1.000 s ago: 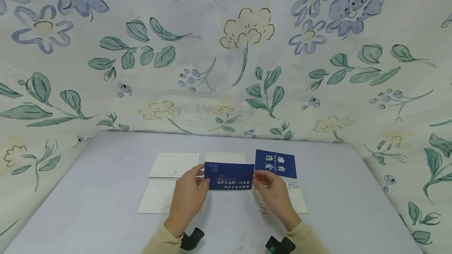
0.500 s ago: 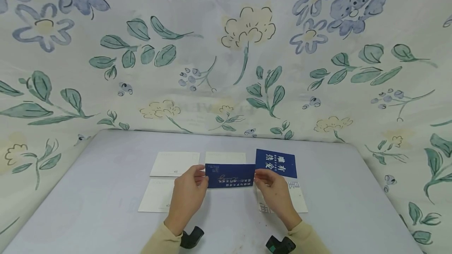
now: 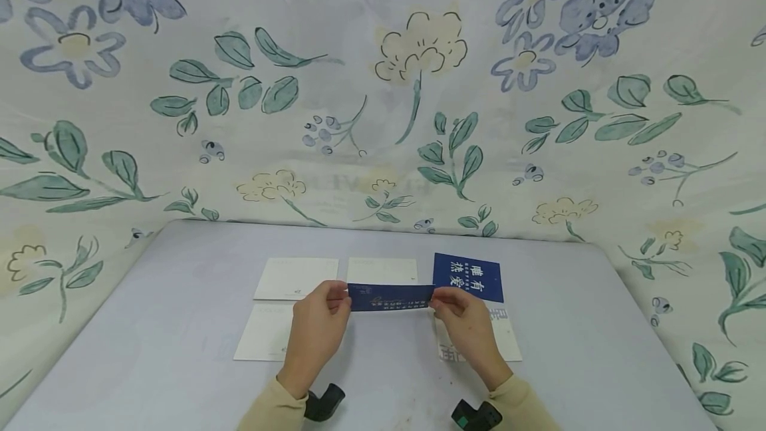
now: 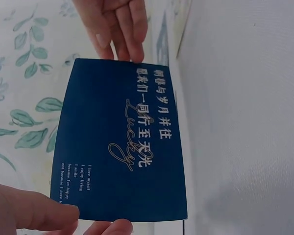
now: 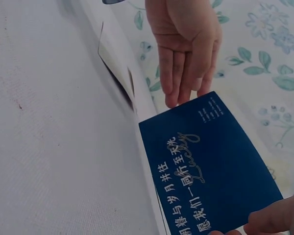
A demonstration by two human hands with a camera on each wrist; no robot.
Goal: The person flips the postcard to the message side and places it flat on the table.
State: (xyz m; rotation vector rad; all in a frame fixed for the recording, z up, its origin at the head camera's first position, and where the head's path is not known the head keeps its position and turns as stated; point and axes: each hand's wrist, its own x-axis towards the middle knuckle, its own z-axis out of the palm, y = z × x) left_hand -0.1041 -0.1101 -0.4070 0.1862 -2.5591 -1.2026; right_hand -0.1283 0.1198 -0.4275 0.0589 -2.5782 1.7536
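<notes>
A dark blue card (image 3: 390,298) with white Chinese lettering and the gold word "Lucky" is held up above the table between both hands. My left hand (image 3: 316,334) pinches its left end, and my right hand (image 3: 469,331) pinches the right end. Seen from the head, the card is tilted and looks narrow. In the left wrist view its printed face (image 4: 103,132) shows fully, slightly bowed. The right wrist view shows the same blue card (image 5: 210,161), with the left hand's fingers at its far edge.
On the white table (image 3: 179,318) lie two pale cards at left, a back one (image 3: 293,275) and a front one (image 3: 263,334). Another pale card (image 3: 383,270) lies behind the held one. At right are a blue card (image 3: 467,275) and a white printed card (image 3: 505,338). Floral cloth (image 3: 383,118) hangs behind.
The blue card has been tilted flatter, its printed face narrowing in the head view. Both hands keep their grip at nearly the same spot; the cards on the table have not moved.
</notes>
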